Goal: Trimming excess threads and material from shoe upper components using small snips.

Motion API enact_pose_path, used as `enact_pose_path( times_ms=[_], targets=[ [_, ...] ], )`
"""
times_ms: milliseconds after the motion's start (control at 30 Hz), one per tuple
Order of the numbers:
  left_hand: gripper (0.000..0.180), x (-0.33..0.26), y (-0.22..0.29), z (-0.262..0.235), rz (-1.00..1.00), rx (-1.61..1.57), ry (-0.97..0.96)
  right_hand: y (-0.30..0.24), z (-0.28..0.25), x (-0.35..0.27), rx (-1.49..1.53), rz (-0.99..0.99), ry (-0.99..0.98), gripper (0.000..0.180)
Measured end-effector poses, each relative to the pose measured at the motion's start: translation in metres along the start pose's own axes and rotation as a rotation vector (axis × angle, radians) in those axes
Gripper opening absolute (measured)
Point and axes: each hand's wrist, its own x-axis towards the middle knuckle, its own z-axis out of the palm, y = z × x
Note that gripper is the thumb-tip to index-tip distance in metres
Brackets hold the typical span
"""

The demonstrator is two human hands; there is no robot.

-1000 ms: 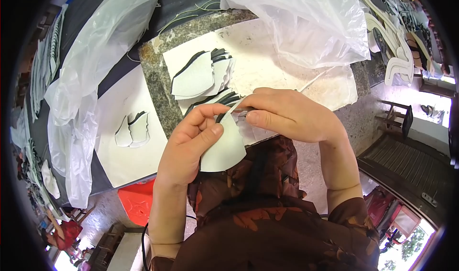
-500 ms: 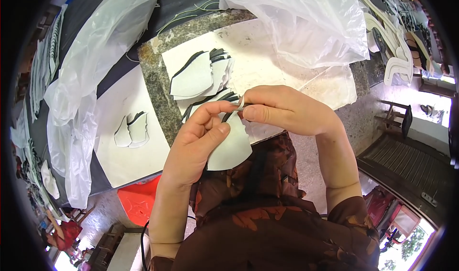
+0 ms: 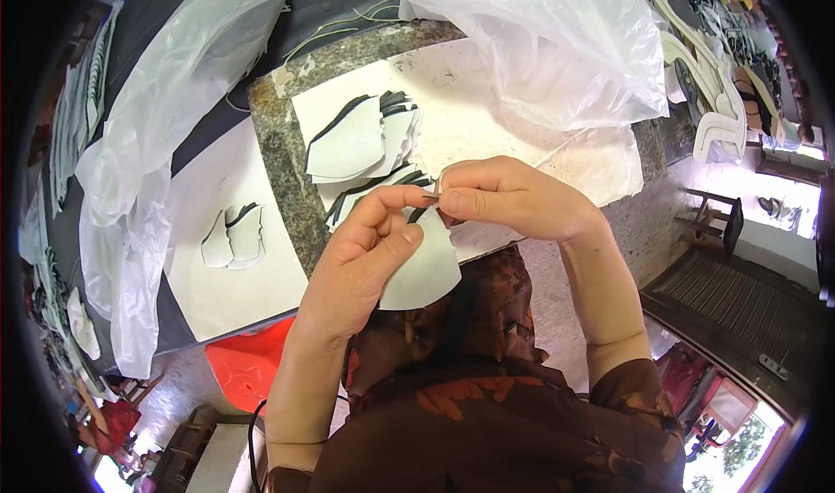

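My left hand pinches a pale, curved cut piece with a dark edge, like a shoe-upper part, between thumb and fingers. The piece hangs tilted over my lap at the table's front edge. My right hand is closed, its thumb and forefinger pinching at the upper tip of the same piece, where a thin pale sliver shows. Fingers hide most of that contact. Just beyond my hands lies a fanned stack of similar pieces, with a further group partly behind my left fingers.
Two small stacks of pieces lie on a white board at the left. Clear plastic bags drape along the left, and another plastic sheet covers the back right. A red stool stands below the table's edge; wooden furniture is at right.
Both hands keep almost the same pinch on the piece. The thin sliver at its tip looks lower, and the whole view has shifted slightly.
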Motion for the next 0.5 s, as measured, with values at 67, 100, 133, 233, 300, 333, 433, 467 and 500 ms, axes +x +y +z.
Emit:
enact_pose_path(
  times_ms=[67, 100, 133, 233, 300, 333, 433, 467, 500],
  targets=[
    [0.03, 0.0, 0.002, 0.0, 0.011, 0.012, -0.022, 0.0, 0.001, 0.0, 0.017, 0.013, 0.004, 0.035],
    [0.03, 0.0, 0.002, -0.001, 0.012, 0.01, -0.021, 0.0, 0.001, 0.001, 0.033, 0.023, 0.011, 0.034],
    [0.03, 0.0, 0.002, -0.004, 0.013, -0.023, -0.033, 0.0, 0.002, 0.001, 0.049, 0.032, 0.018, 0.033],
    [0.031, 0.0, 0.007, 0.002, -0.014, -0.11, -0.004, 0.004, 0.004, -0.001, 0.0, -0.059, 0.048, 0.03],
    [0.031, 0.0, 0.01, 0.003, -0.043, -0.163, 0.041, -0.001, 0.004, 0.0, -0.105, -0.086, 0.044, 0.029],
    [0.031, 0.001, 0.01, 0.002, -0.05, -0.179, 0.018, -0.003, 0.004, 0.0, -0.209, -0.112, 0.043, 0.028],
    [0.03, 0.001, 0.012, 0.003, -0.071, -0.203, 0.011, -0.003, 0.004, 0.0, -0.271, -0.092, 0.035, 0.039],
    [0.03, 0.001, 0.013, 0.004, -0.087, -0.21, 0.028, -0.003, 0.004, 0.0, -0.272, -0.093, 0.033, 0.039],
    [0.03, 0.001, 0.012, 0.003, -0.085, -0.211, 0.03, -0.004, 0.006, -0.001, -0.235, -0.084, 0.046, 0.039]
  ],
)
